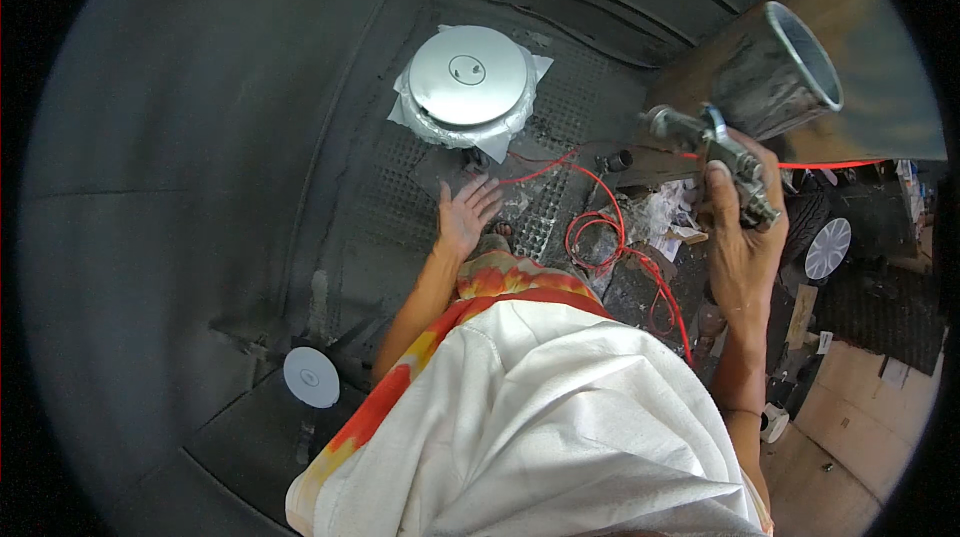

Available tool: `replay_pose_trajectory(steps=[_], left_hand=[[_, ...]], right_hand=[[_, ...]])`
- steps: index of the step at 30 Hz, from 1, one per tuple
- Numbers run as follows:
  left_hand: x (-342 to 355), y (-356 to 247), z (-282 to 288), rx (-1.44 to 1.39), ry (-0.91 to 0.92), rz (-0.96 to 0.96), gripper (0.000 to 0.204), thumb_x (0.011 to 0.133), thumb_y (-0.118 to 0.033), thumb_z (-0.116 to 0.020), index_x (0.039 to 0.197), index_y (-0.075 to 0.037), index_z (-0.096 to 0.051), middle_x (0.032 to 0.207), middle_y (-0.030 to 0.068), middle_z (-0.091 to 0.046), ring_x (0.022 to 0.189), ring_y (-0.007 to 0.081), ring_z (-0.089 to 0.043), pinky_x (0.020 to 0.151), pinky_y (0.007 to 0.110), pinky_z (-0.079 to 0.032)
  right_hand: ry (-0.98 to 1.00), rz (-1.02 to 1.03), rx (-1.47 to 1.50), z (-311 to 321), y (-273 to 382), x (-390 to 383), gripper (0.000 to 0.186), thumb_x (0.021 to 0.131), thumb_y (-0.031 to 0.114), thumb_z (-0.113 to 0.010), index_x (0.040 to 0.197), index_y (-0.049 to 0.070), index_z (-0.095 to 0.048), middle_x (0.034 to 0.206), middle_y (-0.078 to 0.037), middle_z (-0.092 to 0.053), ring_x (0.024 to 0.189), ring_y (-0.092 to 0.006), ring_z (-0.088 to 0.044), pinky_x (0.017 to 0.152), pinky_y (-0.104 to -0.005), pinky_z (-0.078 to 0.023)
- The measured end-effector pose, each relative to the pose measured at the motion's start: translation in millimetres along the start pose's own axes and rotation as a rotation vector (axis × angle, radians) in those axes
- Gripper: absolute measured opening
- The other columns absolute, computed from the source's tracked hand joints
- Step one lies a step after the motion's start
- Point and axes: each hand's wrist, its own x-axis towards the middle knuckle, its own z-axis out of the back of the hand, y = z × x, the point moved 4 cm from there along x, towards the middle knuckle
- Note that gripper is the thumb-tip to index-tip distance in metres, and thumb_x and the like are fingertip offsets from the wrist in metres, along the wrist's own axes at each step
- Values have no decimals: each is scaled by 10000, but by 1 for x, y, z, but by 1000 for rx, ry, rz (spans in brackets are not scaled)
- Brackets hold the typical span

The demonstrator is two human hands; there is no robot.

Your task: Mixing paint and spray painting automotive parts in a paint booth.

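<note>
My right hand [745, 227] is closed around a metal spray gun [735, 162], held up at the right. A dull grey cup [770, 77] is fixed on top of the gun, its round mouth facing up and to the right. Lower and to the left, my left hand [466, 215] hangs with fingers spread and nothing in it. Just beyond that hand stands a round silver disc [468, 82] with a small oval mark at its centre. It rests on a support wrapped in whitish sheeting [435, 127]. The disc and my left hand appear apart.
A red hose [600, 222] loops across the textured dark floor [390, 197]. Dark walls [200, 137] enclose the left and far sides. A brown panel [860, 67] stands at the right. Another pale disc [312, 377] sits lower left; a spoked wheel cover [828, 248] lies among clutter at right.
</note>
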Motion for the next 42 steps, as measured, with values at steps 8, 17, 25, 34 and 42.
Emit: replay_pose_trajectory(steps=[8, 17, 25, 34, 42], left_hand=[[4, 20, -10, -1, 48, 31, 857, 963, -679, -174, 1388, 18, -435, 1379, 185, -500, 1272, 318, -470, 1089, 447, -373], [12, -4, -71, -192, 83, -49, 840, 978, -647, -158, 1431, 40, -324, 1411, 204, -458, 1309, 339, -427, 1146, 468, -289], [19, -14, -94, -461, 27, -101, 754, 1013, -564, -167, 1430, 52, -291, 1438, 217, -388, 1346, 373, -385, 1158, 499, -277], [2, -40, -70, -382, -85, -151, 763, 1008, -567, -204, 1430, 66, -268, 1403, 261, -377, 1355, 391, -347, 1162, 524, -261], [16, -143, 2, -55, -53, -384, 820, 993, -602, -182, 1496, 45, -190, 1549, 230, -205, 1428, 369, -231, 1186, 500, -164]], right_hand=[[285, -218, 316, -20, 14, -32, 294, 947, 118, -611, 1215, 14, -548, 959, -39, -611, 820, -92, -564, 740, -241, -471], [170, -48, 141, -15, 9, -11, 286, 949, 110, -614, 1211, 18, -545, 967, -54, -604, 828, -94, -559, 743, -237, -459], [101, -146, 219, -4, 18, -10, 274, 957, 127, -604, 1201, 8, -565, 986, -33, -622, 836, -72, -565, 744, -225, -470], [50, -117, 98, 10, 4, 1, 260, 955, 96, -596, 1203, 24, -563, 960, -25, -615, 787, -72, -560, 705, -218, -467], [46, -109, 224, -6, 19, 4, 252, 971, 161, -583, 1179, 19, -584, 926, -10, -617, 789, -62, -556, 681, -213, -475]])
